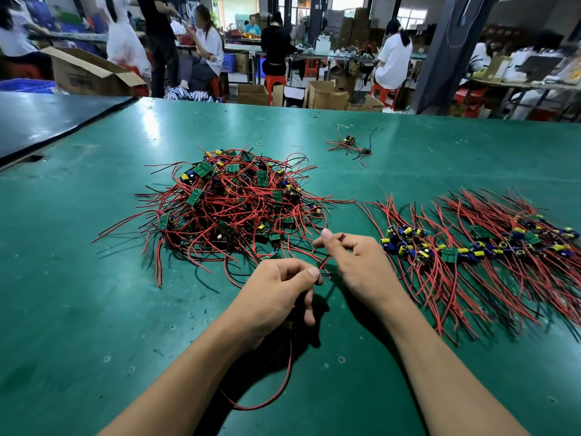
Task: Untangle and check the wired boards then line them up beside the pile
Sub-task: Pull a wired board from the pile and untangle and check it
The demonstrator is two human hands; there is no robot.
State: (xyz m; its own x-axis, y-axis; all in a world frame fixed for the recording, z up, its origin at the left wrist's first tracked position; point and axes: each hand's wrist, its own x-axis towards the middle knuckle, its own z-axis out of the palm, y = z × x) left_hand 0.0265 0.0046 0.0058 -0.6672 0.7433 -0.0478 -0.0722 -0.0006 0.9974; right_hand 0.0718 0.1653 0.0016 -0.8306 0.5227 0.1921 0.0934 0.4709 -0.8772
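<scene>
A tangled pile of small green boards with red and black wires lies on the green table, ahead and to the left. To the right, rows of lined-up boards lie with their wires fanned out. My left hand grips one wired board, mostly hidden under the palm, and its red wire loops down toward me. My right hand pinches the red and black wire pair that stretches between both hands, just in front of the pile.
A small separate bunch of wired boards lies farther back on the green table. A dark table adjoins at the left. Several people work at benches behind, among cardboard boxes and red stools.
</scene>
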